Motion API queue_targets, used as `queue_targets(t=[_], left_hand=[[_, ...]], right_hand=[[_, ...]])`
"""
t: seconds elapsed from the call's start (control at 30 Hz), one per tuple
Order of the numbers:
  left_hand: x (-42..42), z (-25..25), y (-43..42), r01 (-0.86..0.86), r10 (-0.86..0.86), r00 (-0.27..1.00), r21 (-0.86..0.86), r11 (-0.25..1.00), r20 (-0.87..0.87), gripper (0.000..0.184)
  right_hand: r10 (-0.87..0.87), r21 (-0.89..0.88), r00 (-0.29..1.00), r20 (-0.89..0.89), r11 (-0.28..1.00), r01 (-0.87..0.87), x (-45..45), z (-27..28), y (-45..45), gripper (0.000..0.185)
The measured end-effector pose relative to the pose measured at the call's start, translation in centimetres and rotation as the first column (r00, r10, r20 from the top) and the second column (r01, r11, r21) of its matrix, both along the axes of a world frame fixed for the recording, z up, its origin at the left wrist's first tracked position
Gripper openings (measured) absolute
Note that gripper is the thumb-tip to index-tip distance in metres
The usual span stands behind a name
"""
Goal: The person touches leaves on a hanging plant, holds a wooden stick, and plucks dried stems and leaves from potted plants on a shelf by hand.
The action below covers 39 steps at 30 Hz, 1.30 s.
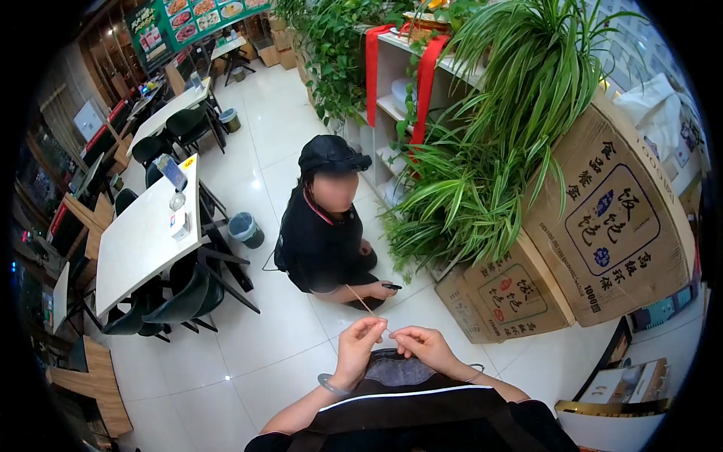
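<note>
A thin, light-brown stick [358, 297] slants up and left from between my hands, out in front of my body. My left hand [360, 349] is closed in a pinch around it and wears a pale bangle [331, 386] at the wrist. Close beside it, my right hand [426, 349] pinches at the stick's lower end, fingertips nearly touching those of the left. The exact tip is hidden by the fingers. Below both hands is my dark apron [399, 410].
A crouching person [320, 241] in black holds a small dark object on the floor ahead. Cardboard boxes [602, 226] and leafy plants [467, 188] stand at right by a white shelf [388, 105]. At left are a white table [147, 233], dark chairs and a bin [247, 230].
</note>
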<state>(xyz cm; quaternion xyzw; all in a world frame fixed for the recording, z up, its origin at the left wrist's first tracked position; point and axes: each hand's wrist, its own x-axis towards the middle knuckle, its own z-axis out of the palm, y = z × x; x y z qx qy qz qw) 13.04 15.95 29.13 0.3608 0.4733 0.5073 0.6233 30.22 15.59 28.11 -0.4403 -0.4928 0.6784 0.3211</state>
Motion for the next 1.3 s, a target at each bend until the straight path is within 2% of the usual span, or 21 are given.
queue_targets(t=[0.43,0.63,0.73,0.83,0.87,0.97,1.07,1.3], left_hand=[[0.0,0.0,-0.1,0.03,-0.03,0.999,0.004,1.0,-0.014,0.016],[-0.1,-0.2,-0.2,0.057,-0.057,0.998,-0.008,0.998,-0.007,0.017],[-0.2,0.0,-0.2,0.071,-0.073,0.995,-0.026,0.997,-0.063,0.02],[0.0,0.3,-0.1,0.052,-0.052,0.999,-0.006,0.999,-0.006,0.024],[-0.2,0.0,-0.1,0.06,-0.06,0.997,-0.001,0.998,-0.057,0.027],[0.0,-0.4,0.0,0.035,-0.033,0.999,-0.052,0.998,0.036,0.025],[-0.2,-0.1,0.1,0.071,-0.073,0.997,-0.068,0.995,-0.016,0.024],[0.0,-0.6,0.4,0.067,-0.066,0.997,-0.056,0.996,0.027,0.021]], right_hand=[[0.01,0.027,1.0,-0.004,1.0,-0.01,0.0,0.1,0.0,0.023],[0.01,-0.01,1.0,-0.003,1.0,-0.01,0.0,0.0,0.0,0.022],[0.025,-0.056,1.0,-0.004,0.998,-0.025,0.1,-0.5,-0.1,0.022],[-0.021,-0.042,1.0,-0.014,0.999,0.02,0.0,-0.5,-0.2,0.02],[-0.037,-0.064,0.999,-0.015,0.997,0.036,0.0,-0.5,-0.1,0.02],[-0.087,-0.095,0.995,-0.051,0.992,0.081,0.0,-0.7,0.1,0.019],[-0.08,-0.052,0.996,-0.036,0.996,0.078,0.1,-1.1,0.2,0.019],[-0.057,-0.045,0.998,0.014,0.997,0.057,0.0,0.1,0.5,0.019]])
